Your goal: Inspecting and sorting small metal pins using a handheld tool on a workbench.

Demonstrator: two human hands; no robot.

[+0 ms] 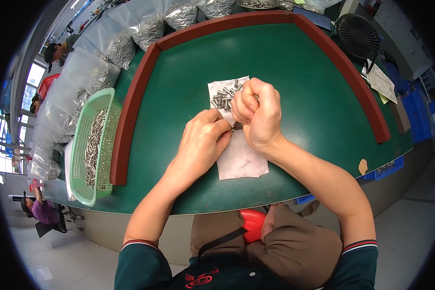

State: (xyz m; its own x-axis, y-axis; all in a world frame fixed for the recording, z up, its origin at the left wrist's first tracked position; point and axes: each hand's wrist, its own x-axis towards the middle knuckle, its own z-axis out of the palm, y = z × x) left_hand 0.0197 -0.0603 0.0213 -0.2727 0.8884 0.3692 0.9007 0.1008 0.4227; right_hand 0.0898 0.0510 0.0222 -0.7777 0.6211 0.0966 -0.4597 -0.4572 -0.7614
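A white sheet (241,162) lies on the green tabletop under and between my hands. Small silvery metal pins (222,99) form a loose pile on its far part. My left hand (201,135) rests beside the sheet, thumb and forefinger pinched at a tiny metal piece (233,127), mostly covered by the fingers. Curled into a fist, my right hand (262,112) is raised just right of the pile, above the left fingertips. Whatever the right fist may hold is hidden by its fingers.
Dark red wooden rails (136,116) border the table on three sides. At left stands a green plastic basket (77,159) of metal pins. Clear bags (118,48) of metal parts line the back left. A black fan (357,35) and papers (382,84) occupy the right.
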